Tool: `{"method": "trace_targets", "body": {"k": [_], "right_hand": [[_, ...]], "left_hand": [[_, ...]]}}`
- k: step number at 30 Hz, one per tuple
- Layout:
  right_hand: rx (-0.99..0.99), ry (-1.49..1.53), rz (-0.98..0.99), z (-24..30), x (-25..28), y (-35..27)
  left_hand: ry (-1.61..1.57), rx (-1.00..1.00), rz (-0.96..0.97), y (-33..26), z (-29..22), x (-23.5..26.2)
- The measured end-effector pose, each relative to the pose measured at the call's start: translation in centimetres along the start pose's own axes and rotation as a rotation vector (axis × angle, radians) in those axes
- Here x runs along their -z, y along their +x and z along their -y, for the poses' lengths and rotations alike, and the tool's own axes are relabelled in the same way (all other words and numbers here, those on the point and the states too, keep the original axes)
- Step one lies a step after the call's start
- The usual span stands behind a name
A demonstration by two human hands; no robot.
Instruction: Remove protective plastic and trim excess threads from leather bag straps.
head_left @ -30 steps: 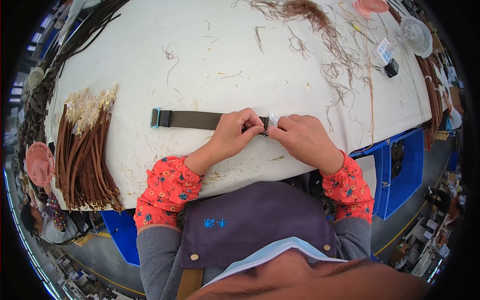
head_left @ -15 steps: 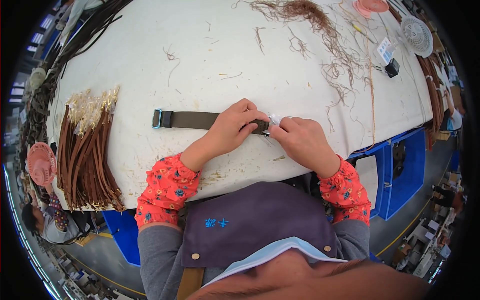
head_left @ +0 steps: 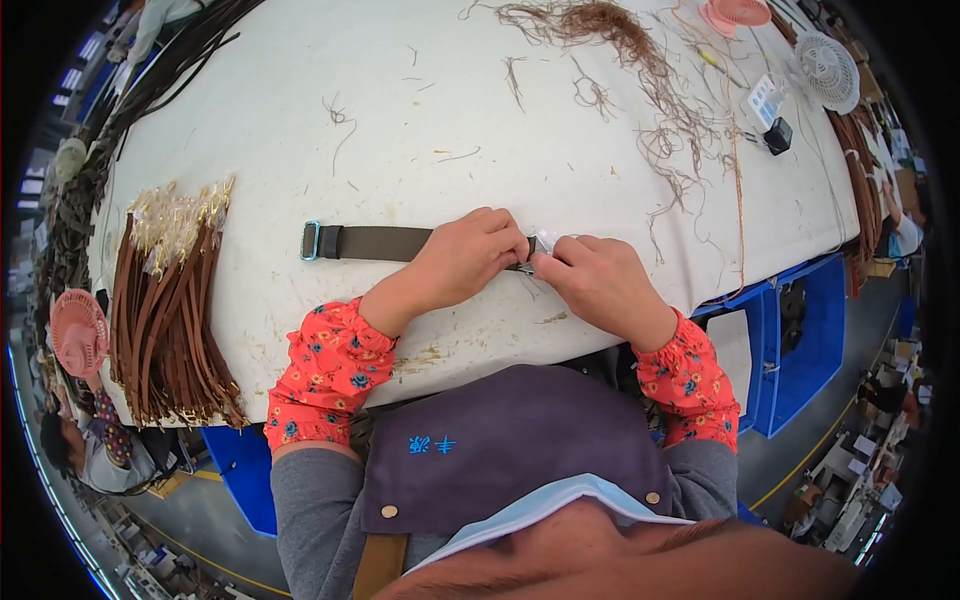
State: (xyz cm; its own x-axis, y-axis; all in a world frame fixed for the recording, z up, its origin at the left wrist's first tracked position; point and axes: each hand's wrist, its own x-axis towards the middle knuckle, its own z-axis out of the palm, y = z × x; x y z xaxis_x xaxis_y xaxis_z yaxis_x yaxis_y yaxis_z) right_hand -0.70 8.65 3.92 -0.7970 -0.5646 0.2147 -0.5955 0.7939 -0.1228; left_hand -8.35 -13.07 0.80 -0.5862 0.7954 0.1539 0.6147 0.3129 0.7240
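Note:
A dark olive webbing strap [head_left: 385,243] lies across the white table in front of me, with a metal slider buckle [head_left: 311,241] and a dark keeper loop [head_left: 333,242] at its left end. My left hand [head_left: 465,258] is closed over the strap's right part, thumb and fingers pinched together. Close beside it, my right hand [head_left: 598,283] pinches at the strap's right end. Clear plastic film [head_left: 547,240] shows between the two hands, with a bit of metal [head_left: 526,267] just below it. My fingertips hide most of that end.
A bundle of brown straps [head_left: 170,320] with plastic-wrapped gold hardware lies at the left, near a pink fan [head_left: 79,330]. Loose brown threads [head_left: 665,100] litter the far right. A white fan [head_left: 828,72] and a black cube [head_left: 778,136] stand there. Blue bins [head_left: 805,350] sit below the right edge.
My left thumb and fingers have drawn together over the strap, where they were spread along it before. My right hand stays at the strap's end.

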Motion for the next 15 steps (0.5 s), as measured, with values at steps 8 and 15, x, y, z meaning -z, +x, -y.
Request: {"method": "trace_targets", "body": {"k": [8,15], "right_hand": [[0.035,0.010,0.020,-0.22,-0.01,0.40],[0.053,-0.005,0.020,-0.18,0.27,0.70]], "left_hand": [[0.009,-0.013,-0.033,-0.05,0.16,-0.13],[0.015,-0.009,-0.048,-0.05,0.18,-0.21]]}}
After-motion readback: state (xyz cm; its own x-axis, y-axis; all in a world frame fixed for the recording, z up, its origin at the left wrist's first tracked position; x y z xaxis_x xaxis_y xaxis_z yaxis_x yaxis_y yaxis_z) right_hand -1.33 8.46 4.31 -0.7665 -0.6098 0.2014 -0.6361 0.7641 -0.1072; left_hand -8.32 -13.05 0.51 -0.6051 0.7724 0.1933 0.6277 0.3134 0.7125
